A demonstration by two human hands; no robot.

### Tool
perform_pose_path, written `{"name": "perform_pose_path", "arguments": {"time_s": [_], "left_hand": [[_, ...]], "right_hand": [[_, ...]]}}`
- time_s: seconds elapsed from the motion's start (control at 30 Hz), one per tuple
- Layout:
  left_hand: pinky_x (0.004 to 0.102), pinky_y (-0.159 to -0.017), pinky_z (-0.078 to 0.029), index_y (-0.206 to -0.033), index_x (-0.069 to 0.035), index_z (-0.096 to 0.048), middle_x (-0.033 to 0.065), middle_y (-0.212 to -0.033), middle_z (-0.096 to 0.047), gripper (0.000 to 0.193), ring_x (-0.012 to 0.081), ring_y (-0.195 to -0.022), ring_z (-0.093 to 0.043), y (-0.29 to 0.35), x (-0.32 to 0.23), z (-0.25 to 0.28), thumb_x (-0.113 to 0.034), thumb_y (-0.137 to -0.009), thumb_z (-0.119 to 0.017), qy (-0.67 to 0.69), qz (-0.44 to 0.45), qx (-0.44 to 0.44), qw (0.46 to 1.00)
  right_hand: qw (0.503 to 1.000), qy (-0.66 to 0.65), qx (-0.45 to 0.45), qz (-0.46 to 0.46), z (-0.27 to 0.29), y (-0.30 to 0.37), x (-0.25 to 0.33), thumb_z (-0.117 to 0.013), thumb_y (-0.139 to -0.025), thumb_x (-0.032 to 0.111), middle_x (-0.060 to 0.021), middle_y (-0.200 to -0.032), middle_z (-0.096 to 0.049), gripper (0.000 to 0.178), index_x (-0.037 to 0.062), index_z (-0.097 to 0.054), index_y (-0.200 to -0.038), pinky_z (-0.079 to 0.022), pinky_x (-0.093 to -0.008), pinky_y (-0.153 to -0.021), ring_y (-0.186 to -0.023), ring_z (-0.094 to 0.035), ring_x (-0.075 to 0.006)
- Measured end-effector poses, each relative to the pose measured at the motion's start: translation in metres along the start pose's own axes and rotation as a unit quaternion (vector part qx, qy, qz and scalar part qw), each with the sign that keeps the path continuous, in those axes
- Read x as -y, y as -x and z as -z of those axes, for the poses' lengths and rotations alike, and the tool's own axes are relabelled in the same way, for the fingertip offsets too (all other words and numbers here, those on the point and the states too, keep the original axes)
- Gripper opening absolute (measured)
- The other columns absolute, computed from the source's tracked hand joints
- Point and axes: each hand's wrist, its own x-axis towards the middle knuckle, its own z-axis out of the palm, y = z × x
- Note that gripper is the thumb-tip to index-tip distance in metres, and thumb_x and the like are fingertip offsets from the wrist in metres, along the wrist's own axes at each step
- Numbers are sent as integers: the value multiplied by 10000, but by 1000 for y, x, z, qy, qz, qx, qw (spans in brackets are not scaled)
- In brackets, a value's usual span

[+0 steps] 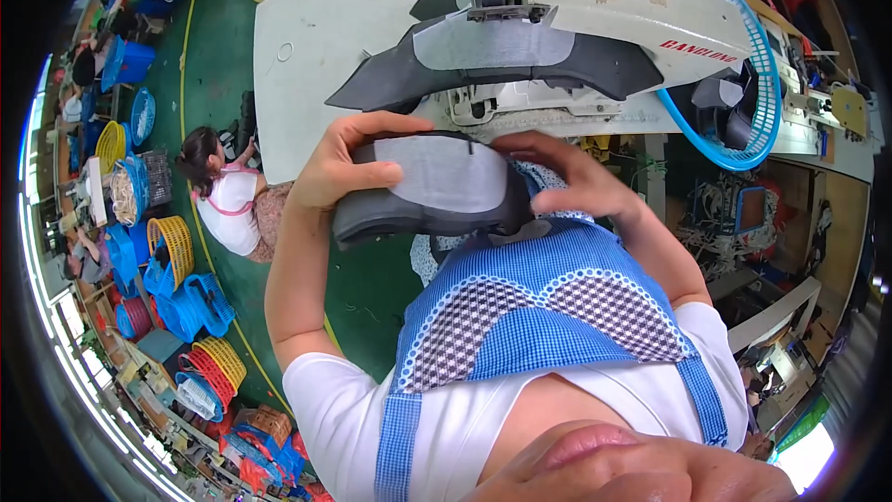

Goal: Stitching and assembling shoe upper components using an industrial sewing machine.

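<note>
A black shoe upper with a grey oval patch is held in front of my chest. My left hand grips its left end, thumb on the patch and fingers behind the top edge. At the right end my right hand has its fingers at the upper corner and its thumb against the side. Just beyond, a second black shoe upper with a similar grey patch lies under the head of a white sewing machine.
The white worktable bears a thin thread loop. A blue basket with dark pieces stands to the right. On the left, a person sits low by the table, and stacked blue, yellow and red baskets line the green floor.
</note>
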Motion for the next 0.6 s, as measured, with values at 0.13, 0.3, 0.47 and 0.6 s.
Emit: {"name": "perform_pose_path", "arguments": {"time_s": [0.13, 0.3, 0.47, 0.6], "left_hand": [[254, -879, -424, -1123, -2, -599, 109, -1066, -629, 438, 137, -976, -572, 5, -23, -19, -133, -723, -723, -92, -72, -27, 993], [239, -780, -442, -1082, -16, -590, 39, -915, -621, 454, 91, -852, -562, 8, -39, -27, -139, -683, -767, -160, 3, 59, 985], [229, -754, -453, -1075, 23, -587, 4, -885, -624, 393, 61, -832, -548, 12, -43, -13, -115, -734, -723, -124, 48, 95, 987], [211, -705, -492, -1052, 20, -595, 44, -904, -649, 256, 74, -768, -605, -1, -39, 12, -154, -865, -603, 86, 22, -105, 990]], "right_hand": [[991, 112, -68, 26, -9, 3, 26, -772, -690, 129, -138, -1071, -581, 504, -20, -543, -1113, -415, -290, -895, -1029, -554, -209], [990, -45, 12, -134, 32, 20, 75, -743, -711, 31, -10, -833, -594, 250, -22, -591, -902, -439, -206, -714, -770, -545, -64], [992, 14, -115, -50, 67, 23, 105, -709, -740, 23, 1, -787, -592, 159, -22, -622, -865, -446, -198, -669, -748, -555, -56], [963, 84, -250, -61, 68, -1, 87, -690, -802, 162, -24, -806, -629, 235, -30, -640, -928, -439, -180, -671, -732, -551, -54]]}}
